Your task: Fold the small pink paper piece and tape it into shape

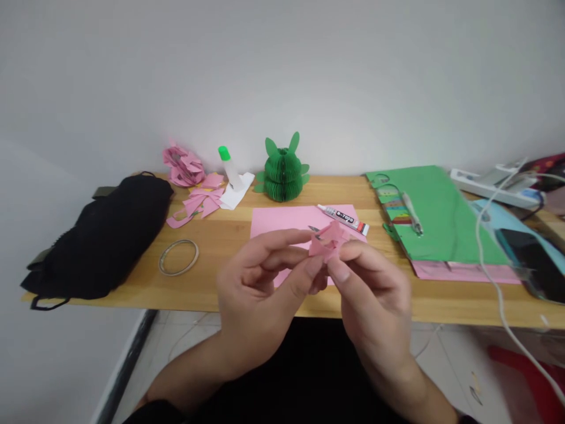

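Observation:
Both hands meet above the front edge of the wooden desk (220, 235). My left hand (260, 282) and my right hand (371, 288) pinch a small folded pink paper piece (327, 240) between thumbs and fingertips. Under it lies a pink paper sheet (282, 221). A glue tube (343, 218) rests on that sheet's far right corner.
A black bag (101, 235) lies at the left, a tape ring (178, 257) beside it. At the back are pink paper scraps (194, 203), a pink paper flower (182, 165), a green-capped glue bottle (229, 169) and a green honeycomb paper figure (282, 171). Green paper (436, 212), a pen (411, 214), cables and a phone (534, 262) are at the right.

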Demonstrator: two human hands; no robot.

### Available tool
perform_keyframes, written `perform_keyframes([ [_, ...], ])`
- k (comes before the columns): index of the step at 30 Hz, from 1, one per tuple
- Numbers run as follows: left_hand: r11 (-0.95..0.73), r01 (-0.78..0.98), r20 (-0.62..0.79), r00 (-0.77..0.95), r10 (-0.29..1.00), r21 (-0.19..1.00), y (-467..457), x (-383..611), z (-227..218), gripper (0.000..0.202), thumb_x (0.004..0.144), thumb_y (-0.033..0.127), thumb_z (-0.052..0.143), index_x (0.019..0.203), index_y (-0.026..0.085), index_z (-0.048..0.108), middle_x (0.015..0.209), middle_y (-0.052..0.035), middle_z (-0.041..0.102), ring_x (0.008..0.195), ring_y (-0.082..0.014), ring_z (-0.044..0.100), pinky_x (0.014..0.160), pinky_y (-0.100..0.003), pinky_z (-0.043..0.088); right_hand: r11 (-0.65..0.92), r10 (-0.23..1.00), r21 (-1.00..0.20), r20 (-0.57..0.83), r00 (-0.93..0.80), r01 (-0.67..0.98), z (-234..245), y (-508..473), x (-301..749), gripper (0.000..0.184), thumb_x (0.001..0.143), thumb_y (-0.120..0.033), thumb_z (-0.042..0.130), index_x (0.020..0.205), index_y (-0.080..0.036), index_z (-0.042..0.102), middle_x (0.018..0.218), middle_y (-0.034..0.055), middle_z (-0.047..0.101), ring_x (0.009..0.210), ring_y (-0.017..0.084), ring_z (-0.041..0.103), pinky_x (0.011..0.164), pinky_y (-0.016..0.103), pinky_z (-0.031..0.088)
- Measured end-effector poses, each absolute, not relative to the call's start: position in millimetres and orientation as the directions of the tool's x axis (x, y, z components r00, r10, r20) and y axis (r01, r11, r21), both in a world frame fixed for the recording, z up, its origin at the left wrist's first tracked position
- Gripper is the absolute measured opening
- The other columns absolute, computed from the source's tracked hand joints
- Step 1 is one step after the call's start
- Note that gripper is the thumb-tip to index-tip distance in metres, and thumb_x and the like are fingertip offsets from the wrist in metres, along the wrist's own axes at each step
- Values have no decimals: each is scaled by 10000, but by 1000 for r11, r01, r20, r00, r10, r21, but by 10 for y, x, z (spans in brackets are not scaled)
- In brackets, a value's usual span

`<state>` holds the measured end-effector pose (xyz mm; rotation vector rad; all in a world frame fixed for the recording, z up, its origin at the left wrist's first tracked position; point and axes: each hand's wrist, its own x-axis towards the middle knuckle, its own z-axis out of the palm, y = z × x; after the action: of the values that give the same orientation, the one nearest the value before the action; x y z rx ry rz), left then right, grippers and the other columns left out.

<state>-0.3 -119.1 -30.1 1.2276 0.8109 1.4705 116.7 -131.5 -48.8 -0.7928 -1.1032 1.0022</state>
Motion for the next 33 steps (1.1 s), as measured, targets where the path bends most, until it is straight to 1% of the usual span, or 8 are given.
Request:
perform_keyframes([
  [5,-307,-181,311,-4,950,934,-1196,14,-315,255,809,82,720,984,267,728,704,67,758,597,-70,707,640,-147,599,351,931,-910,314,185,-221,-489,-1315,1139,103,901,-212,616,814,-227,669,752,-26,607,606,81,575,542,216,489],
  [9,-317,-128,315,-35,948,940,-1178,17,-346,207,802,141,741,983,241,728,710,35,763,605,-109,715,618,-195,607,357,924,-918,320,208,-175,-519,-1303,1135,90,901,-218,617,838,-244,676,788,-20,639,652,93,584,571,235,474],
  [17,-292,-149,288,-44,957,945,-1175,28,-333,197,807,138,736,967,252,723,692,56,756,568,-94,698,598,-181,595,377,916,-915,345,207,-143,-553,-1299,1138,79,905,-238,622,896,-267,695,867,-5,675,726,111,613,605,251,485],
  [19,-299,-165,296,-42,954,940,-1184,27,-335,204,813,134,731,972,260,721,699,63,757,569,-86,697,607,-174,595,384,912,-914,352,211,-134,-556,-1307,1140,70,898,-238,629,905,-265,693,836,-4,656,710,116,605,591,255,486],
  [22,-301,-153,297,-51,954,941,-1199,20,-342,190,812,157,738,976,250,722,725,45,765,573,-98,702,606,-189,603,396,906,-911,365,216,-119,-550,-1319,1143,59,875,-242,658,924,-257,686,770,-9,620,659,120,588,558,264,487],
  [26,-295,-117,291,-48,956,948,-1208,20,-345,187,810,177,742,985,240,723,753,26,774,607,-118,718,623,-210,617,395,894,-918,372,251,-46,-524,-1328,1142,26,872,-234,657,869,-242,682,707,-18,605,611,110,566,547,262,479],
  [29,-324,-137,320,-49,946,936,-1211,33,-342,207,806,140,735,984,244,720,750,35,774,608,-105,717,636,-195,615,400,888,-916,383,256,-16,-515,-1329,1140,66,890,-228,632,851,-247,682,750,-11,644,639,114,586,563,265,480],
  [33,-335,-133,331,-53,942,933,-1212,45,-340,225,795,100,729,979,229,719,781,24,781,642,-114,732,635,-192,620,421,879,-907,408,246,-1,-534,-1330,1138,91,905,-205,611,867,-251,680,802,-16,670,682,109,609,584,253,480],
])
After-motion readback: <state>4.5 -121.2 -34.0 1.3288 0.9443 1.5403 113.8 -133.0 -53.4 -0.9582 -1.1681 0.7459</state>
